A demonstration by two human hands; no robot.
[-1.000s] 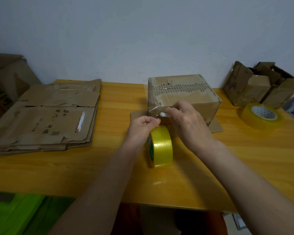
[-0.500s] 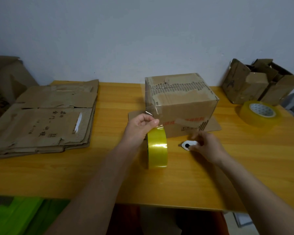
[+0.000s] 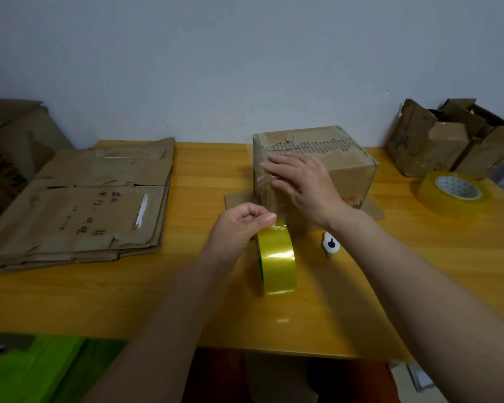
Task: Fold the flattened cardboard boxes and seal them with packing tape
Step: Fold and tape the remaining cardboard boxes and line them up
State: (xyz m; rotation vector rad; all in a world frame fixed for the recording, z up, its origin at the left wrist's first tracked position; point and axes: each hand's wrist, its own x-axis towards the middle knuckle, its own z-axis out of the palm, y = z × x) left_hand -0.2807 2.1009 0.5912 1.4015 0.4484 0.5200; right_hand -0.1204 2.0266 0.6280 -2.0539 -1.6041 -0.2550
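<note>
A folded cardboard box [image 3: 349, 158] stands on the wooden table [image 3: 186, 286] at the centre back, with worn tape across its top. My right hand [image 3: 300, 181] lies flat with straight fingers over the box's near left corner, pressing clear tape onto it. A yellow tape roll [image 3: 277, 257] stands on edge in front of the box. My left hand [image 3: 242, 225] pinches the roll's top edge where the tape comes off. A small white cutter [image 3: 330, 244] lies on the table right of the roll.
A stack of flattened cardboard boxes [image 3: 82, 205] lies at the left. A second, larger tape roll [image 3: 451, 193] lies flat at the right, with open, worn boxes [image 3: 448, 138] behind it. More cardboard [image 3: 9, 158] leans at the far left. Something green [image 3: 41, 370] sits below the table's front edge.
My right hand let go of the white cutter on the table and moved up onto the box's corner, where it presses the tape. My left hand stays on the roll.
</note>
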